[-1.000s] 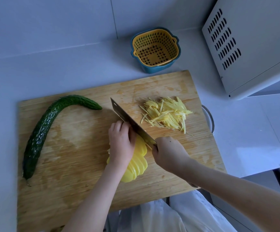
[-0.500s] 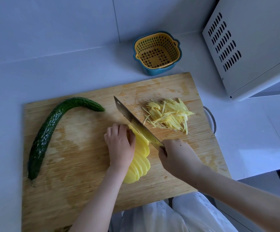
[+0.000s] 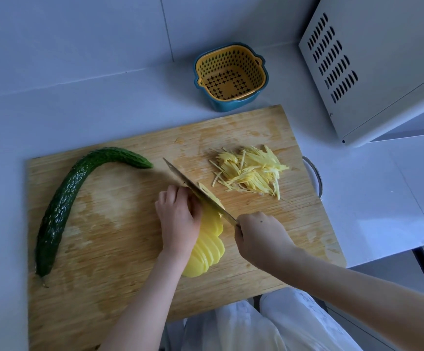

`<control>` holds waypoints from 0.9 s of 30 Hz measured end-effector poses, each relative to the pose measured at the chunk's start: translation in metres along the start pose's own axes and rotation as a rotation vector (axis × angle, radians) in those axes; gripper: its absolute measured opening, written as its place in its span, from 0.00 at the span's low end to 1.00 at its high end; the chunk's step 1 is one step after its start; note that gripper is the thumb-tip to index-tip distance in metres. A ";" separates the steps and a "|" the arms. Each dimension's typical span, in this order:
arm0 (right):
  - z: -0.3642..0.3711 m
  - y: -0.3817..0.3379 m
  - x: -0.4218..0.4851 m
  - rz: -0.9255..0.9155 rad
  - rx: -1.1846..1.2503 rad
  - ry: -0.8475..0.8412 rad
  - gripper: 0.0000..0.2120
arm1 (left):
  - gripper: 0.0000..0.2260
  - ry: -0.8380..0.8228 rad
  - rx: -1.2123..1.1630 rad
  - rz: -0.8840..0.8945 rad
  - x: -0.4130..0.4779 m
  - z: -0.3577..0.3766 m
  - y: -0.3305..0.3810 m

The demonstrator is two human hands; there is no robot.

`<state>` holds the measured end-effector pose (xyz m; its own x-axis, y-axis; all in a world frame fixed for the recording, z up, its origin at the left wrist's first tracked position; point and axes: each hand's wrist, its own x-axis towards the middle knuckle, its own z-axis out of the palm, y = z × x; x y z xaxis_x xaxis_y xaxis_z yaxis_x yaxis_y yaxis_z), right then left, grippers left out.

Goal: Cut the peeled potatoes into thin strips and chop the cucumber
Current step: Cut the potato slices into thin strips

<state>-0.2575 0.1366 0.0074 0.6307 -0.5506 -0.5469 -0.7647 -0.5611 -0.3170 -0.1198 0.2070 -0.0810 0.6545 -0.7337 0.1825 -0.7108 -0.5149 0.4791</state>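
A fanned row of yellow potato slices (image 3: pixel 207 252) lies at the middle of the wooden cutting board (image 3: pixel 109 269). My left hand (image 3: pixel 178 219) presses down on the far end of the row with curled fingers. My right hand (image 3: pixel 259 236) grips the handle of a knife (image 3: pixel 193 187), whose blade lies against the left knuckles and cuts into the slices. A pile of thin potato strips (image 3: pixel 250 172) sits on the board's far right. A long curved dark green cucumber (image 3: pixel 64 203) lies whole along the board's left side.
A yellow strainer basket in a blue bowl (image 3: pixel 231 74) stands on the white counter behind the board. A white vented appliance (image 3: pixel 373 67) fills the back right. A metal rim (image 3: pixel 316 176) shows past the board's right edge. White clothing is below the board.
The knife has kept chopping at the far end of the slices, its blade dropping down onto them. My left hand stays on the row. The view shifted slightly.
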 end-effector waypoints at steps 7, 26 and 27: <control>-0.008 0.003 -0.002 0.000 0.023 -0.003 0.17 | 0.04 0.026 -0.020 0.019 -0.001 0.000 0.000; -0.009 0.000 -0.016 0.026 0.003 -0.043 0.15 | 0.03 0.012 -0.016 0.027 -0.001 0.002 -0.002; -0.007 0.000 -0.011 0.032 0.011 -0.048 0.15 | 0.03 0.009 -0.010 0.025 -0.001 0.002 -0.002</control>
<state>-0.2638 0.1389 0.0188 0.5988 -0.5381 -0.5932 -0.7861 -0.5367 -0.3066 -0.1197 0.2077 -0.0838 0.6389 -0.7421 0.2027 -0.7245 -0.4918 0.4829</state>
